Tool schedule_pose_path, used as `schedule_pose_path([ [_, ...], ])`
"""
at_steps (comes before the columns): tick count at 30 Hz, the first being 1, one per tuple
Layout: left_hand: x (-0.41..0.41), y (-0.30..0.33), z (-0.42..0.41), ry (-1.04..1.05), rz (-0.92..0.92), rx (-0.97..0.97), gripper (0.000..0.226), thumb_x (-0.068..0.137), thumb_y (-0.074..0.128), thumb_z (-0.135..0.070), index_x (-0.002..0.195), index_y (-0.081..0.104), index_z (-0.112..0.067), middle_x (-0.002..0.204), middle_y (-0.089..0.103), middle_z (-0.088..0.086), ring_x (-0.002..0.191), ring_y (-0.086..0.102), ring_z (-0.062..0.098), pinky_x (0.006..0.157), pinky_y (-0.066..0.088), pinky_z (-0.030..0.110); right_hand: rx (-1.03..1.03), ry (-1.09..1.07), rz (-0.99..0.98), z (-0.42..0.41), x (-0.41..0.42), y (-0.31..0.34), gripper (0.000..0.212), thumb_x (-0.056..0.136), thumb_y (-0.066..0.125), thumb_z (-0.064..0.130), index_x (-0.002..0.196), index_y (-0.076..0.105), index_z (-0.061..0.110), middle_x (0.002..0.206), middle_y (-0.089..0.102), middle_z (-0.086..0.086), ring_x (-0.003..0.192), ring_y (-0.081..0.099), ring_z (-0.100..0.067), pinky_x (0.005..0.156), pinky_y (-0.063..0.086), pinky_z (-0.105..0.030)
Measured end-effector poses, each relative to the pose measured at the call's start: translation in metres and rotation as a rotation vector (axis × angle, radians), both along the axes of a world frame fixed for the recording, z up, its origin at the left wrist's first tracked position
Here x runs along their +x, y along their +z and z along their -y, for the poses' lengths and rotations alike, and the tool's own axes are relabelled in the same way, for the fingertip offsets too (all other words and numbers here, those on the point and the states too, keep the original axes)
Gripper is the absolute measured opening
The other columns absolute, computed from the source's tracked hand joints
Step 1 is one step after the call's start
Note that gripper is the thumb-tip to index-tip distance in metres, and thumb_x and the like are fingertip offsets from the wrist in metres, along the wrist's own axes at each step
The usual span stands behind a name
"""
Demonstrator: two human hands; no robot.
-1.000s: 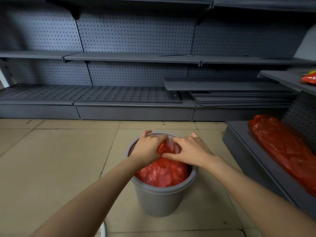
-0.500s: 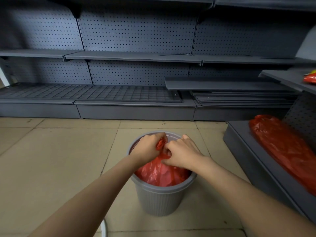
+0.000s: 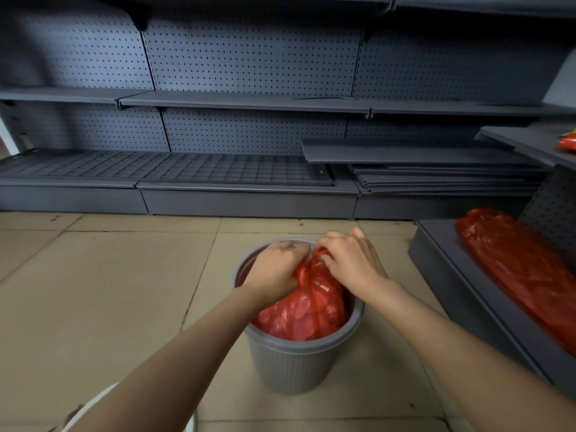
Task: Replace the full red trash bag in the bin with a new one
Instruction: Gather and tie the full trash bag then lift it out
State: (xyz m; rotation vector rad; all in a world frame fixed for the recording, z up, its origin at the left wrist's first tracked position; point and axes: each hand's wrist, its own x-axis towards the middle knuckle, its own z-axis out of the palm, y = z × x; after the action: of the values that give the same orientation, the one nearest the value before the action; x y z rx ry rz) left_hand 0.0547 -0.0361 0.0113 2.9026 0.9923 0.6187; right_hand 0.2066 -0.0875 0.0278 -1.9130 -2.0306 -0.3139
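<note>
1. Head view, nearest first: your two forearms reach forward and down over a grey ribbed bin (image 3: 296, 363) standing on the tan tiled floor (image 3: 93, 291), and a curved white object (image 3: 93, 403) shows at the bottom edge; you cannot tell what it is.
2. Your left hand (image 3: 276, 271) grips the gathered neck of the full red trash bag (image 3: 307, 307), fingers curled round the plastic. Your right hand (image 3: 350, 260) pinches the same bunched top from the other side. The hands sit close together, almost touching.
3. The bag sits inside the bin, bulging up to about rim level, its neck drawn together near the far rim.
4. Judging from this, you are closing or tying the neck before lifting. Thin plastic pulled hard at one pinched point could tear, and a loose knot could let the contents spill as the bag comes out.
5. The bin looks light. If the bag catches on the inner wall, the bin may rise or tip with it.
6. Further off to the right, another red bag (image 3: 523, 269) lies on a low dark shelf (image 3: 452, 272), probably the replacement.
7. Beyond, grey pegboard shelving (image 3: 249, 57) lines the wall.
</note>
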Motion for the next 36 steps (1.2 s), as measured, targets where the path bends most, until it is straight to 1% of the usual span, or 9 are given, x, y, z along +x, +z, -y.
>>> schedule_pose_path([
  [2, -0.001, -0.005, 0.001, -0.087, -0.039, 0.184, 0.029, 0.067, 0.061, -0.004, 0.095, 0.057, -0.01, 0.074, 0.063, 0.006, 0.072, 0.054, 0.028, 0.063, 0.03, 0.03, -0.005, 0.001, -0.082, -0.003, 0.001, -0.002, 0.016, 0.088, 0.059, 0.024, 0.101, 0.067, 0.023, 0.103, 0.067, 0.002, 0.095, 0.06, -0.023, 0.089, 0.029, -0.031],
  [4, -0.004, -0.011, 0.002, -0.162, -0.077, 0.374, 0.022, 0.079, 0.058, -0.008, 0.1, 0.06, -0.008, 0.072, 0.062, 0.002, 0.069, 0.051, 0.023, 0.067, 0.033, 0.03, -0.007, 0.006, -0.129, -0.005, 0.002, -0.005, 0.014, 0.087, 0.06, 0.023, 0.099, 0.068, 0.024, 0.102, 0.067, 0.002, 0.097, 0.061, -0.021, 0.088, 0.029, -0.03],
  [9, -0.01, -0.015, -0.004, -0.172, -0.197, 0.601, 0.02, 0.086, 0.045, -0.006, 0.087, 0.066, -0.006, 0.068, 0.062, 0.005, 0.068, 0.053, 0.023, 0.07, 0.036, 0.032, 0.033, 0.022, -0.203, -0.013, -0.005, -0.013, 0.014, 0.085, 0.061, 0.018, 0.095, 0.07, 0.024, 0.098, 0.067, 0.003, 0.096, 0.061, -0.021, 0.08, 0.024, -0.027],
  [13, -0.011, -0.015, -0.01, 0.007, -0.171, 0.41, 0.02, 0.076, 0.045, -0.013, 0.068, 0.063, -0.01, 0.06, 0.06, 0.005, 0.064, 0.054, 0.026, 0.063, 0.039, 0.034, 0.11, -0.004, -0.225, -0.013, -0.012, -0.015, 0.023, 0.083, 0.066, 0.022, 0.106, 0.063, 0.026, 0.108, 0.064, 0.006, 0.1, 0.06, -0.019, 0.083, 0.028, -0.03],
  [17, -0.017, -0.013, -0.012, 0.143, -0.037, 0.195, 0.006, 0.069, 0.054, -0.009, 0.065, 0.059, -0.008, 0.059, 0.056, 0.009, 0.062, 0.052, 0.03, 0.057, 0.044, 0.035, 0.125, -0.031, -0.196, -0.006, -0.017, -0.014, 0.025, 0.079, 0.069, 0.034, 0.103, 0.059, 0.03, 0.108, 0.057, 0.009, 0.101, 0.056, -0.013, 0.087, 0.029, -0.03],
  [22, -0.021, -0.021, -0.015, 0.145, 0.032, 0.152, 0.024, 0.077, 0.043, -0.021, 0.079, 0.064, -0.009, 0.072, 0.058, 0.007, 0.071, 0.051, 0.029, 0.063, 0.042, 0.037, 0.016, 0.034, -0.128, -0.004, -0.027, -0.02, 0.021, 0.083, 0.063, 0.042, 0.102, 0.068, 0.033, 0.109, 0.062, 0.013, 0.105, 0.055, -0.009, 0.087, 0.025, -0.029],
  [27, -0.022, -0.023, -0.012, 0.095, 0.102, 0.15, 0.011, 0.076, 0.06, -0.014, 0.086, 0.064, -0.011, 0.087, 0.053, 0.008, 0.08, 0.049, 0.027, 0.07, 0.037, 0.034, 0.01, -0.023, -0.143, -0.009, -0.033, -0.028, 0.023, 0.082, 0.063, 0.044, 0.099, 0.069, 0.03, 0.107, 0.065, 0.01, 0.105, 0.056, -0.011, 0.087, 0.025, -0.03],
  [33, -0.024, -0.024, -0.012, -0.003, 0.064, 0.21, 0.02, 0.075, 0.045, -0.019, 0.081, 0.063, -0.014, 0.073, 0.061, 0.003, 0.071, 0.057, 0.025, 0.071, 0.031, 0.028, 0.004, -0.049, -0.102, -0.01, -0.037, -0.03, 0.021, 0.084, 0.06, 0.039, 0.099, 0.067, 0.027, 0.108, 0.064, 0.008, 0.103, 0.057, -0.014, 0.085, 0.025, -0.03],
  [36, -0.024, -0.021, -0.007, 0.011, 0.079, 0.198, 0.027, 0.076, 0.037, -0.019, 0.094, 0.058, -0.017, 0.081, 0.068, -0.001, 0.077, 0.058, 0.022, 0.074, 0.032, 0.03, 0.061, -0.048, -0.055, -0.009, -0.036, -0.028, 0.022, 0.082, 0.061, 0.035, 0.102, 0.065, 0.025, 0.104, 0.065, 0.005, 0.099, 0.059, -0.017, 0.084, 0.028, -0.032],
])
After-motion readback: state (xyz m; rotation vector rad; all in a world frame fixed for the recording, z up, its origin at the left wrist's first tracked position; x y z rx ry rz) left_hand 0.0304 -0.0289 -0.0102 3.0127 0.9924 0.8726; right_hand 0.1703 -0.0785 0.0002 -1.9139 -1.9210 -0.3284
